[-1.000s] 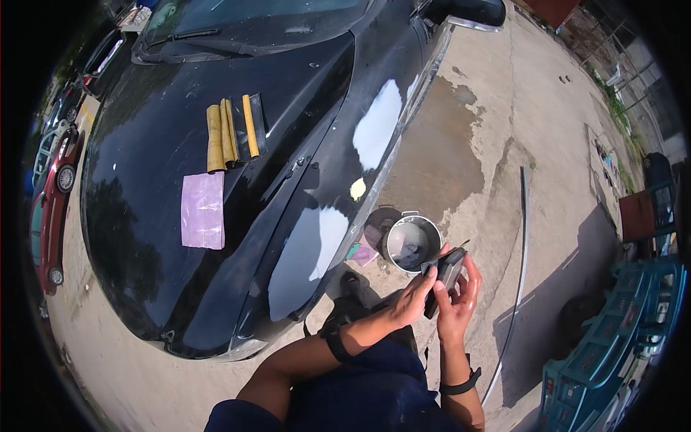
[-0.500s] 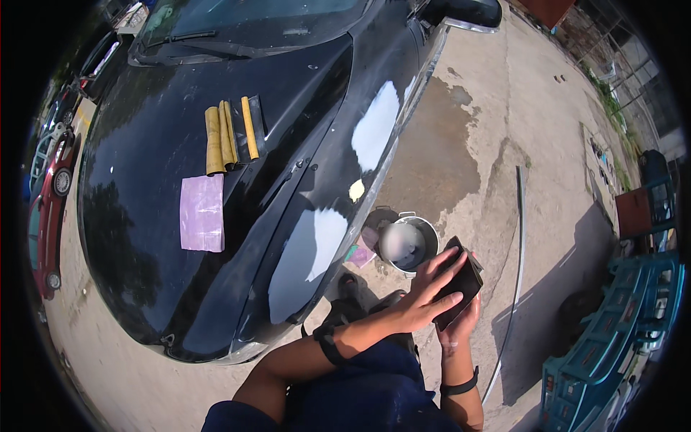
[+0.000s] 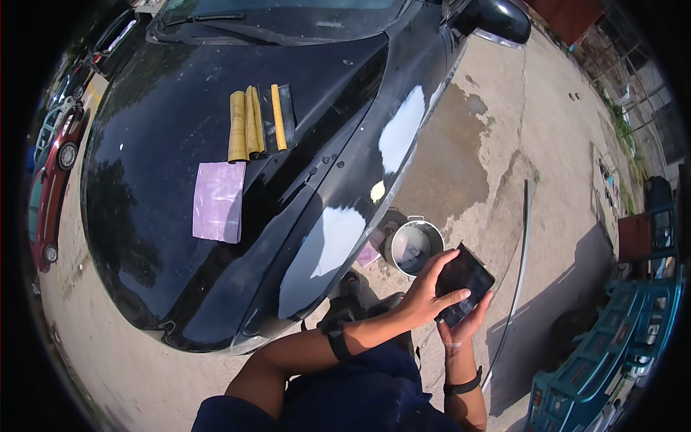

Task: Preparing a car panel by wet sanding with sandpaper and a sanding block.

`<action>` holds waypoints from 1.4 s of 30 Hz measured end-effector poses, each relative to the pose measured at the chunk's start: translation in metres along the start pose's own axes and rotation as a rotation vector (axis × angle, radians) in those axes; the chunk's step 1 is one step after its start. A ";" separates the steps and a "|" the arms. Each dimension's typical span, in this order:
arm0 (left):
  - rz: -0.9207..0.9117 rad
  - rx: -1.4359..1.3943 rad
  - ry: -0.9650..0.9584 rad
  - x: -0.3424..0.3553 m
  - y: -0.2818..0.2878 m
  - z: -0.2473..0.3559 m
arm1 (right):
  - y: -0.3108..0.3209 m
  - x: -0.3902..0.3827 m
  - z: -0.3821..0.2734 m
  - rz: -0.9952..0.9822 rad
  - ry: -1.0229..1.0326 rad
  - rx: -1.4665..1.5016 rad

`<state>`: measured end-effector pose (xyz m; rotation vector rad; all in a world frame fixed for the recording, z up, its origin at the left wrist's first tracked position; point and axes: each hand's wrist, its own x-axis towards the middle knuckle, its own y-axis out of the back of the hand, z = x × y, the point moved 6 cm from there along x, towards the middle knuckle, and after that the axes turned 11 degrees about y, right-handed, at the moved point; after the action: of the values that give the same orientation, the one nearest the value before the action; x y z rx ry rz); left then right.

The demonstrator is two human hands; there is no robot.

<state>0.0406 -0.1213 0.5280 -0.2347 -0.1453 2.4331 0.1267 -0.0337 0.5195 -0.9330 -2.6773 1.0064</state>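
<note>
Low in front of me, a dark folded sheet of sandpaper [image 3: 466, 272] is held between both hands. My left hand [image 3: 423, 297] grips it from the left, with the thumb lying across its dark face and the fingers around the upper left edge. Beneath and to the right, my right hand [image 3: 464, 328] supports its lower edge, fingers partly hidden behind it. On the ground just beyond stands a metal bucket [image 3: 440, 243] holding cloudy liquid. To the left is a black car's fender with two pale grey patches, the nearer patch [image 3: 324, 245] being larger.
Rolled yellow-brown sheets [image 3: 237, 129] and a folded purple sheet [image 3: 218, 201] lie on the car hood [image 3: 158, 194]. A long thin strip [image 3: 520, 266] lies on the concrete to the right. Teal vehicle parts [image 3: 601, 345] stand at far right, and a red car [image 3: 50, 187] at far left.
My view has shifted, so the car sits further right and higher. The sandpaper has tilted to show more of its dark face, and the left fingers have moved from across it to its edge.
</note>
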 end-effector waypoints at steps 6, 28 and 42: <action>-0.137 -0.096 0.122 0.005 -0.001 -0.005 | 0.014 -0.013 0.006 -0.118 -0.043 0.022; -0.205 -0.145 0.252 0.028 0.013 -0.054 | -0.004 0.046 0.039 -0.334 0.082 -0.519; 0.181 1.857 0.037 0.166 0.137 0.049 | 0.217 0.140 0.211 -0.370 -0.320 -0.823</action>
<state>-0.1800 -0.1209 0.5320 0.5544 2.0280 1.7480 0.0554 0.0602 0.2076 -0.3156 -3.4092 -0.0677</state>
